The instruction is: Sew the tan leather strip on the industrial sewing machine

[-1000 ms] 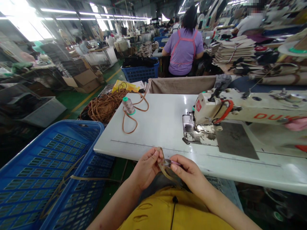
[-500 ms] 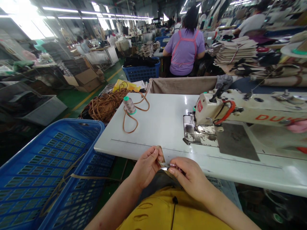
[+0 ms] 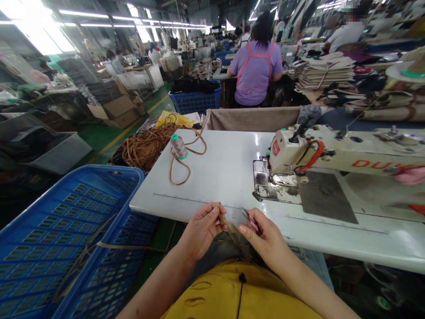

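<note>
Snips (image 3: 253, 222) now off strap (image 3: 235, 232); left hand (image 3: 203, 228) still pinching strap.

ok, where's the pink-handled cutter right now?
Head view: the pink-handled cutter is in the right hand, just right of the tan strip held by the left hand, near the white table.

A glossy white worktable (image 3: 226, 168) with a rounded corner is spreading across the workstation, a printed dark ruler scale (image 3: 186, 200) running along its near edge. Toward its left end, a cone of grey thread with green ends (image 3: 179, 147) is standing beside a thin brown cord (image 3: 179, 184), which is curling into loops on the surface. At right, a cream-coloured sewing machine with red lettering (image 3: 352, 150) is occupying the table, its shiny metal plate (image 3: 260, 177) sitting next to a flat dark-grey panel (image 3: 327, 195).
</note>
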The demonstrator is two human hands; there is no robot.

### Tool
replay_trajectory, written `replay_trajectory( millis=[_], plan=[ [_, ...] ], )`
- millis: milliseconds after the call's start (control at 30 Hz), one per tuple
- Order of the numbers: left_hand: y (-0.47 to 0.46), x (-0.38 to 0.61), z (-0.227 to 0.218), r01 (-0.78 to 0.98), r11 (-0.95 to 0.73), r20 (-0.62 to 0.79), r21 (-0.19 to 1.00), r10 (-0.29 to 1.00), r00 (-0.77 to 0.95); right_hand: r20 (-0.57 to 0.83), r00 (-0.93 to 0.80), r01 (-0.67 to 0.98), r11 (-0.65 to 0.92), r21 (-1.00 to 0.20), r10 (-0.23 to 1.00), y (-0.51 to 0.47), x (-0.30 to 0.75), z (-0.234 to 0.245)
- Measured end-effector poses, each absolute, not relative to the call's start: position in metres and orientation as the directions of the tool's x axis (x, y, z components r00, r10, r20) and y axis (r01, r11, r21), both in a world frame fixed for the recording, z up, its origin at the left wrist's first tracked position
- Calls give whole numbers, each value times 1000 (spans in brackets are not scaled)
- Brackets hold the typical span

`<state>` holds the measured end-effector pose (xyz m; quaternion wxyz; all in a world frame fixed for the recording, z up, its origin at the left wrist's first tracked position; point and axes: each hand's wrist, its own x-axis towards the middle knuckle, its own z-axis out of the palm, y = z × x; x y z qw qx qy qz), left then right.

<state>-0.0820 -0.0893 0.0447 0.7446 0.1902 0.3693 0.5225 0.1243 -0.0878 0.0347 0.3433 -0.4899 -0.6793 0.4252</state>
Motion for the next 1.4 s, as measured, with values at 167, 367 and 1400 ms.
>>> replay_trajectory(
  millis=[167, 367, 1400],
  plan=[
    [-89, -80, 40, -604, 332, -353, 725, 931, 89, 68, -284, 305, 158, -939, 956, -88, 119, 30],
    [-88, -75, 39, -521, 328, -349, 788, 935, 61, 85, -352, 293, 196, -936, 932, -85, 116, 27],
    [-67, -92, 33, -666, 45, -367, 744, 861, -352, -309, -459, 176, -255, -951, 833, -93, 141, 12]
  ],
)
